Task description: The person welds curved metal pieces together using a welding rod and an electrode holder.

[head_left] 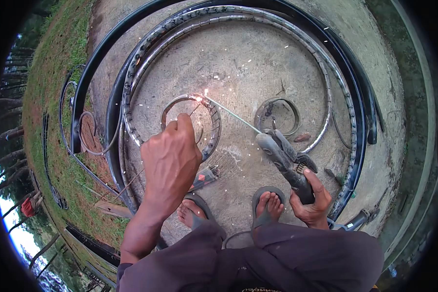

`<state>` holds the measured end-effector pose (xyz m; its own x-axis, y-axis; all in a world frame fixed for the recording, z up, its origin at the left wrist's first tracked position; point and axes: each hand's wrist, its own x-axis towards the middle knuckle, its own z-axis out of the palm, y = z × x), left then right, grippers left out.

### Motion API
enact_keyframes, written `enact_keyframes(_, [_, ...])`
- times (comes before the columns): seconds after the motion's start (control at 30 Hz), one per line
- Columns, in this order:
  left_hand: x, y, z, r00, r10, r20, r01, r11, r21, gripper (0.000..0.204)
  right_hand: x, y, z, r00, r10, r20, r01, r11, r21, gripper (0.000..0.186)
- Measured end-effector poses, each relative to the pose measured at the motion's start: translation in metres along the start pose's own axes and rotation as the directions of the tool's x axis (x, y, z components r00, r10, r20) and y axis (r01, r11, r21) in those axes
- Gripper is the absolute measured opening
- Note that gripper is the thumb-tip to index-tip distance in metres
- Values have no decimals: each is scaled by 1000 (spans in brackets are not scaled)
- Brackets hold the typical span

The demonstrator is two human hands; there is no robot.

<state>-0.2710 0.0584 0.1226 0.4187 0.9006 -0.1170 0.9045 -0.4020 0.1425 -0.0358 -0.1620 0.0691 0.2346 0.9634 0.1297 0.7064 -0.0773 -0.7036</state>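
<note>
My right hand is wrapped round a black welding electrode holder. A thin pale electrode reaches from its jaws up and left to a bright, sparking spot on a small metal ring. My left hand is closed above the ring's left side. Out of its fingers a thin metal rod points toward the glowing spot; the grip itself is hidden by the back of the hand. To the right lies another small metal ring on the concrete.
Large ribbed metal hoops and a black curved tube surround the work. A packet of rods lies by my left foot. Right of my right hand is a dark cylindrical tool. Grass borders the concrete on the left.
</note>
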Motion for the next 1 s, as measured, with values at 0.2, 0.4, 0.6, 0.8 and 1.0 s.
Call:
enact_keyframes(0.2, [4, -5, 11, 998, 46, -53, -46, 999, 3, 5, 2, -2, -1, 1000, 5, -20, -5, 1000, -24, 63])
enact_keyframes(0.4, [6, -7, 22, 998, 47, -29, -45, 998, 54, 4, 0, 1, 6, 1000, -25, -3, 25, 1000, -15, 65])
enact_keyframes(0.6, [7, -6, 18, 995, 78, -60, -73, 994, 79, 5, -2, -3, 0, 1000, 8, -14, -8, 1000, -18, 66])
enact_keyframes(0.8, [8, -7, 20, 997, 65, -47, -62, 995, 76, 6, 0, 0, 5, 1000, 16, 8, -16, 1000, -13, 66])
enact_keyframes(1.0, [6, -6, 23, 998, 51, -47, -49, 997, 52, 10, 1, 0, 5, 1000, 3, -1, -3, 1000, -2, 65])
